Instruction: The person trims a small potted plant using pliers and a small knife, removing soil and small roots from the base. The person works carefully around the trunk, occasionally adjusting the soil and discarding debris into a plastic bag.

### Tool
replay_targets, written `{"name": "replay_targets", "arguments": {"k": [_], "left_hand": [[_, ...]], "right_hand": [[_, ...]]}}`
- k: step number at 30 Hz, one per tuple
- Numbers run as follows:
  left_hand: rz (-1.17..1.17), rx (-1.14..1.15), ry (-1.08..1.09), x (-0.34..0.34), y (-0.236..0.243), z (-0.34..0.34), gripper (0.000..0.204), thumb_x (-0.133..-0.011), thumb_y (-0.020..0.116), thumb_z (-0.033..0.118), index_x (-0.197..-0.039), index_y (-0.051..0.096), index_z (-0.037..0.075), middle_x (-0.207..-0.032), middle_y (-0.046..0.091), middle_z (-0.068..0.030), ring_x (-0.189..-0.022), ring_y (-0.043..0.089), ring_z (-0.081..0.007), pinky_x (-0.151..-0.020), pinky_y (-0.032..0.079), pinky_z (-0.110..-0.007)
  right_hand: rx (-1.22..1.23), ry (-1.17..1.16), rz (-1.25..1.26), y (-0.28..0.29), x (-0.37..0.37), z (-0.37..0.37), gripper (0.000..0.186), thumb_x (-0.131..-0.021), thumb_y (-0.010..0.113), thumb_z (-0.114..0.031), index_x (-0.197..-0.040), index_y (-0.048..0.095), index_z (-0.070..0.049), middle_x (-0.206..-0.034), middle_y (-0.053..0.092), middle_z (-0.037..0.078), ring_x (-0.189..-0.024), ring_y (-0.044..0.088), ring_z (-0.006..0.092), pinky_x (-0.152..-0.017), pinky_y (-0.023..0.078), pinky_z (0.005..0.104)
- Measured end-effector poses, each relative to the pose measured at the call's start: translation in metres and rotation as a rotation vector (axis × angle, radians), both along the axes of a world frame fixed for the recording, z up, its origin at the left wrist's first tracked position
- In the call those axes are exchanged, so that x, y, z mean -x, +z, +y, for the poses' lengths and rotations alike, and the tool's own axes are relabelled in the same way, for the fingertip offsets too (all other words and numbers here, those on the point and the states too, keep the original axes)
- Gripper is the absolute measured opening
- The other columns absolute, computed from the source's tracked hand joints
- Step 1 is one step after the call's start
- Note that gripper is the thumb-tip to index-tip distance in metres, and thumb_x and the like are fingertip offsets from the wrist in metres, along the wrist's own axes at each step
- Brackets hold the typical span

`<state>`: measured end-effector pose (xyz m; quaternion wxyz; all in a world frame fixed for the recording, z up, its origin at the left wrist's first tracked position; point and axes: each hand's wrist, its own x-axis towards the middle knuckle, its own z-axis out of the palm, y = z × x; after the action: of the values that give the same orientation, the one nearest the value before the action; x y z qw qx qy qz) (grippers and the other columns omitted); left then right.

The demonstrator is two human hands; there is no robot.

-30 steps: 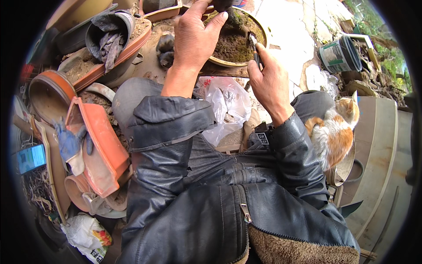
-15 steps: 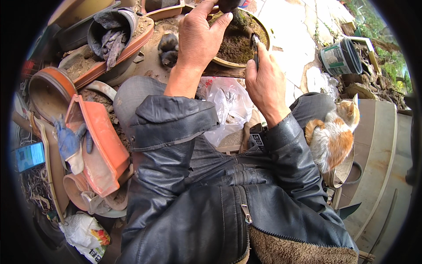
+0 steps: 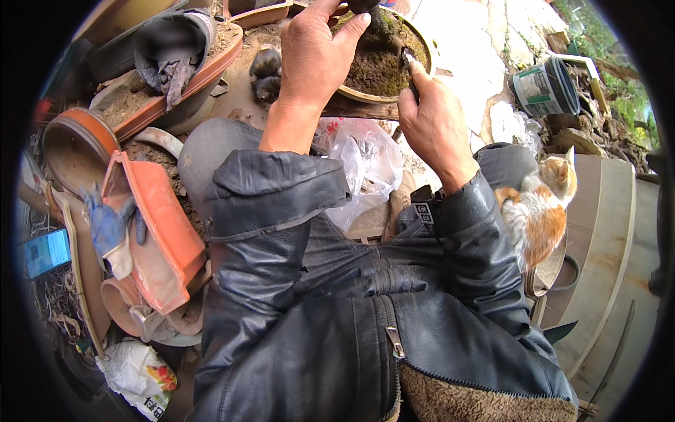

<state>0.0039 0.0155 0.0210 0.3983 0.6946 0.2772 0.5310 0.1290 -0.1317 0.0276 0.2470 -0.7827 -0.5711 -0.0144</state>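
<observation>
A round, shallow pot (image 3: 377,96) of mossy soil (image 3: 378,69) stands in front of me at the top. My left hand (image 3: 320,60) is closed at its left rim, with thumb and fingers at a dark, lumpy thing (image 3: 363,5) cut off by the upper edge. What that is, I cannot make out. My right hand (image 3: 439,121) grips a slim tool (image 3: 408,56) with a metal tip and a dark handle. The tip touches or nearly touches the soil at the pot's right side. Fingers cover most of the handle.
Left lie an orange planter (image 3: 169,239), a blue glove (image 3: 107,228), a lit phone (image 3: 48,252) and stacked pots. A dark kitten (image 3: 267,70) is beside my left wrist. An orange-white cat (image 3: 541,218) sits right. A plastic bag (image 3: 365,165) lies between my knees; a bucket (image 3: 545,90) lies far right.
My right hand has shifted slightly right, and the tool is tilted differently, its tip a little farther up the soil. My left hand stays nearly in place.
</observation>
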Motion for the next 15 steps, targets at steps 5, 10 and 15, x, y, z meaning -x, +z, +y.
{"name": "replay_targets", "arguments": {"k": [5,10,15], "left_hand": [[-0.024,-0.008,-0.04,-0.002,-0.01,0.007,0.031,-0.098,0.079,0.01,-0.126,0.073,-0.003,-0.11,0.08,-0.0108,-0.101,0.076,-0.0182,-0.091,0.059,-0.032],[-0.046,-0.029,-0.039,-0.004,-0.015,0.012,0.035,-0.098,0.082,0.015,-0.126,0.074,-0.003,-0.111,0.082,-0.0107,-0.103,0.077,-0.0158,-0.092,0.06,-0.03],[0.019,0.001,0.022,0.0,-0.007,0.003,0.035,-0.095,0.078,0.007,-0.129,0.072,-0.001,-0.107,0.078,-0.0174,-0.102,0.078,-0.0287,-0.089,0.06,-0.038]], "right_hand": [[0.041,-0.028,0.036,0.001,-0.002,-0.001,0.039,-0.097,0.058,-0.014,-0.129,0.065,0.006,-0.092,0.07,0.031,-0.088,0.071,0.0464,-0.083,0.056,0.0534],[-0.009,-0.083,0.077,-0.002,0.006,-0.003,0.047,-0.098,0.058,-0.015,-0.139,0.064,0.006,-0.098,0.071,0.033,-0.092,0.072,0.0477,-0.084,0.056,0.0533],[0.033,-0.107,0.085,-0.003,0.009,-0.001,0.047,-0.099,0.057,-0.016,-0.14,0.061,0.006,-0.102,0.072,0.033,-0.098,0.072,0.0489,-0.089,0.056,0.0531]]}}
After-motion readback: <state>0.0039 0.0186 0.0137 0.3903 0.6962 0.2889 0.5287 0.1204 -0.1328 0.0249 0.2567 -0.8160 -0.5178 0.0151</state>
